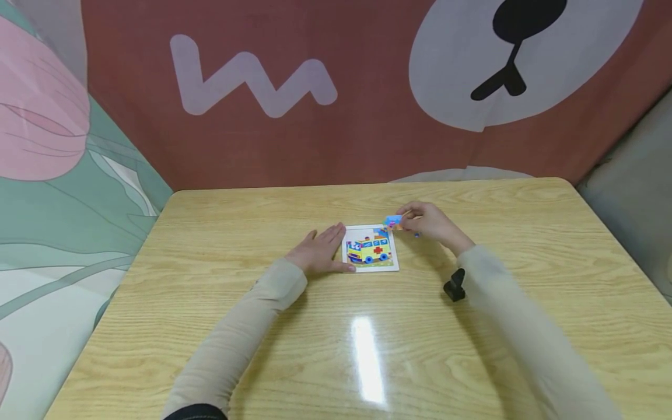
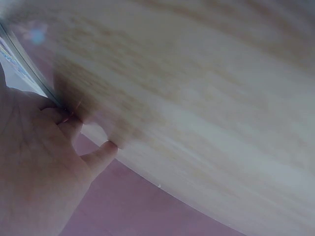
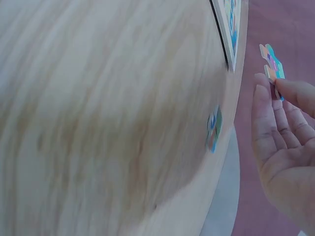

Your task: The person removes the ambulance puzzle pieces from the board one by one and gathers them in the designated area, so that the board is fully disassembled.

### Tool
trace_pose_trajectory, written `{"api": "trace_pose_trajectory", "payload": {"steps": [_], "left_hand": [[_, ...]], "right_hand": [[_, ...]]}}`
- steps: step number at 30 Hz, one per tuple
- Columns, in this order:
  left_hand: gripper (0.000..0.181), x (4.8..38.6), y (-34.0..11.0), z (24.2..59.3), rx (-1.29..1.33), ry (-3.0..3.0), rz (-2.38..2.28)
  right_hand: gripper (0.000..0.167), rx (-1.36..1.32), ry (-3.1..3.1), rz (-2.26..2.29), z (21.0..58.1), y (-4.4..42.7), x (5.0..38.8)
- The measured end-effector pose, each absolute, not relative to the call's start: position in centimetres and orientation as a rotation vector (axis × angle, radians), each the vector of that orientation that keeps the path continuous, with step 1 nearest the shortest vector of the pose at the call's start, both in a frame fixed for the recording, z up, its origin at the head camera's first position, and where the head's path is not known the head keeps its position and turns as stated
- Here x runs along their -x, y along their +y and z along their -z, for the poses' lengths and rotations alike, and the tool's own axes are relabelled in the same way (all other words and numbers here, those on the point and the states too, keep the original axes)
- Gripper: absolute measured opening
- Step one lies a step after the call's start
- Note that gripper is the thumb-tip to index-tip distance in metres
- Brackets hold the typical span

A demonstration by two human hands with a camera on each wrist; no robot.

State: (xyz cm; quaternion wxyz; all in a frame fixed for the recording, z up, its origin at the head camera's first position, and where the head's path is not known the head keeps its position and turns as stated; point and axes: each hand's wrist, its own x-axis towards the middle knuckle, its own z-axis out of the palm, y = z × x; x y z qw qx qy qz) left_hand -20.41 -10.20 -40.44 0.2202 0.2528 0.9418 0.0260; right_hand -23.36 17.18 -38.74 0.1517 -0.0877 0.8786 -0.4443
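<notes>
A white-framed jigsaw puzzle (image 1: pixel 377 269) with a yellow ambulance picture lies flat near the far side of the table; white backing shows at its upper left. My left hand (image 1: pixel 319 252) rests along its left edge, fingers extended and thumb at the lower left corner. In the left wrist view that hand (image 2: pixel 42 157) touches the frame's side. My right hand (image 1: pixel 429 224) pinches a colourful puzzle piece (image 1: pixel 392 220) between thumb and fingers, held above the frame's upper right corner. In the right wrist view the pinched piece (image 3: pixel 272 64) is raised off the table.
Another puzzle piece (image 3: pixel 214 129) lies on the wooden table (image 1: pixel 294 350), mostly hidden beneath the right hand in the head view. A brown cloth backdrop (image 1: pixel 294 146) rises behind the far edge. A black device (image 1: pixel 454 286) hangs at the right wrist.
</notes>
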Motion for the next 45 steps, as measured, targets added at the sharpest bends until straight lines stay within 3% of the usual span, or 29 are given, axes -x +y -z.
{"api": "trace_pose_trajectory", "payload": {"steps": [25,45], "left_hand": [[0.102,20.4,-10.2,40.6,-0.671,2.61,-0.077],[0.102,20.4,-10.2,40.3,-0.683,2.597,-0.082]], "right_hand": [[0.044,0.118,2.478,1.262,38.5,24.1,23.5],[0.043,-0.004,2.373,1.364,39.1,25.8,23.3]]}}
